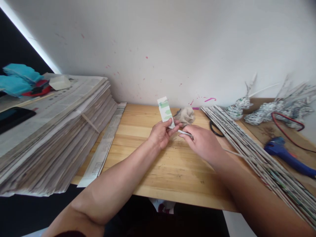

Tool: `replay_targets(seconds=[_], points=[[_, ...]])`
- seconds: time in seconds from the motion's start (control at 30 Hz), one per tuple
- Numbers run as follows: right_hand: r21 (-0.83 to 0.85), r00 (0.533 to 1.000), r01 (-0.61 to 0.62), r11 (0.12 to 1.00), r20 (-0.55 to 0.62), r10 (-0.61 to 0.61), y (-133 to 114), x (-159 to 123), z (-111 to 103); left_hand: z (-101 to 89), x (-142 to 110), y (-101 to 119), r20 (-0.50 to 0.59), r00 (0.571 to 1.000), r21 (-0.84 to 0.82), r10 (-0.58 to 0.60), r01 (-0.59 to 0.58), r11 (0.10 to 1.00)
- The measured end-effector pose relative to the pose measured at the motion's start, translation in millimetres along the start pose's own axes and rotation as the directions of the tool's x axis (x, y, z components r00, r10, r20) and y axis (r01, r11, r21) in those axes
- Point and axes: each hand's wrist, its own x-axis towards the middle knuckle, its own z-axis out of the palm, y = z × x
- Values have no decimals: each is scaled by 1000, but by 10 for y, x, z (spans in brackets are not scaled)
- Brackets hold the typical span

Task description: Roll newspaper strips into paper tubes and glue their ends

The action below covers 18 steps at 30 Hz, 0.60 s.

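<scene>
Between the thumb and fingers of my left hand (160, 133) is the flat end of a newspaper strip (164, 108), white with green patches, pointing up and away. Toward my right hand (201, 141) the strip narrows into a thin rolled paper stick (185, 133). My right hand is closed around that rolled part, and its tail shows beyond the wrist. A crumpled beige cloth (185, 116) lies on the table just behind my hands. Some of the right fingers are hidden by the hand itself.
A tall stack of newspapers (96, 108) stands at left, with a phone (16, 118) on top. Flat paper strips (108, 141) lie beside it. At right are a bundle of paper sticks (249, 154), black-handled scissors (216, 129), a blue glue gun (287, 154) and woven paper pieces (264, 112).
</scene>
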Motion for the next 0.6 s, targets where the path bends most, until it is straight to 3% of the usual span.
replay_targets(seconds=[0.2, 0.37, 0.53, 0.6], points=[[-54, 994, -38, 998, 103, 44, -19, 3, -3, -10, 4, -3, 17, 1000, -12, -4, 4, 1000], [-27, 1000, -5, 1000, 9, 6, -39, -2, -7, -9, 8, -8, -4, 1000, -23, 3, -4, 1000], [5, 995, -74, 997, 61, 73, -35, -18, 0, 3, 8, 0, 7, 1000, -34, -8, 9, 999], [-5, 997, -74, 997, 30, 74, -31, -22, 2, 1, 5, -4, 1, 1000, -32, -6, 6, 999]])
